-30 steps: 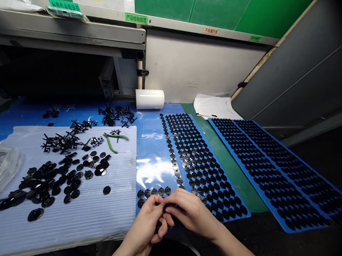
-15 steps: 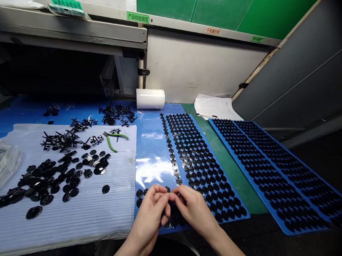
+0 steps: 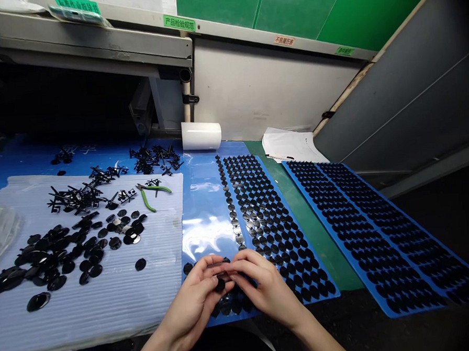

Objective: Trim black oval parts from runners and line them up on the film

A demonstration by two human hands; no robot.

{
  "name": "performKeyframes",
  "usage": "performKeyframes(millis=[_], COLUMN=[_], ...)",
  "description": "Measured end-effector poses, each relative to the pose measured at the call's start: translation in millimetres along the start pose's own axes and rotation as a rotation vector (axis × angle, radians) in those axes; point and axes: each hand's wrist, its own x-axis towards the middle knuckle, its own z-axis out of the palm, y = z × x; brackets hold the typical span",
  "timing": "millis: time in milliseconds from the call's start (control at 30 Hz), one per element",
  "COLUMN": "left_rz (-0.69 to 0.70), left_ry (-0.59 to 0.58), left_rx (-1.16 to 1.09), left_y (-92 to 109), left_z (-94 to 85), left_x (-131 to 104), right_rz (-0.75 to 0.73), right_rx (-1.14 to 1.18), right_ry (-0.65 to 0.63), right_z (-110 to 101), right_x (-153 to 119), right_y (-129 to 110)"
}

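Pliers (image 3: 151, 192), white roll (image 3: 201, 136) beyond.
Left hand (image 3: 194, 298) grips black disc (image 3: 220, 285); right hand (image 3: 263, 281) bent, grip unclear (both hide blue sheet (image 3: 199, 206)).

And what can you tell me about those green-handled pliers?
The pliers have two slim green handles and a short, dark metal head. They lie with the handles spread apart, head pointing away to the left, on the pale ribbed sheet. Small black scraps lie right by the upper handle. Neither hand touches them.
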Motion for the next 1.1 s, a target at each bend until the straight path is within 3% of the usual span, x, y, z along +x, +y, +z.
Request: performKeyframes(millis=[100, 200, 333, 433, 533, 700, 867, 1100], left_rz=[-0.015, -0.020, -0.007, 0.005, -0.011, 0.034, 0.092, 0.076], left_ry=[0.002, 0.036, 0.060, 0.041, 0.096, 0.220, 0.297, 0.255], left_rx=[0.055, 0.105, 0.125, 0.123, 0.152, 0.141, 0.213, 0.229], left_y=[-0.1, -2.7, -12.1, -17.1, -13.2, 0.8, 5.2, 2.9], left_z=[1.3, 2.7, 4.5, 6.2, 7.2, 1.8, -4.2, -8.4], left_x=[0.8, 1.2, 2.8, 2.9, -2.0, -13.0, -17.2, -23.2], right_rz=[-0.068, -0.035, 0.083, 0.095, 0.109, 0.113, 0.076, 0.095], right_rx=[-0.013, 0.013, 0.064, 0.105, 0.058, -0.172, -0.262, -0.353], right_ry=[-0.047, -0.040, 0.033, 0.115, 0.166, 0.095, 0.017, -0.013], right_z=[-3.8, -2.2, 8.8, 13.5, 9.3, 1.0, 4.2, 4.0], right_x=[0.6, -0.1, -5.2, -8.7, -6.8, 4.5, 10.0, 11.3], right_y=[1.5, 2.9, 2.9, 4.8, 14.6, 38.9, 44.1, 44.1])
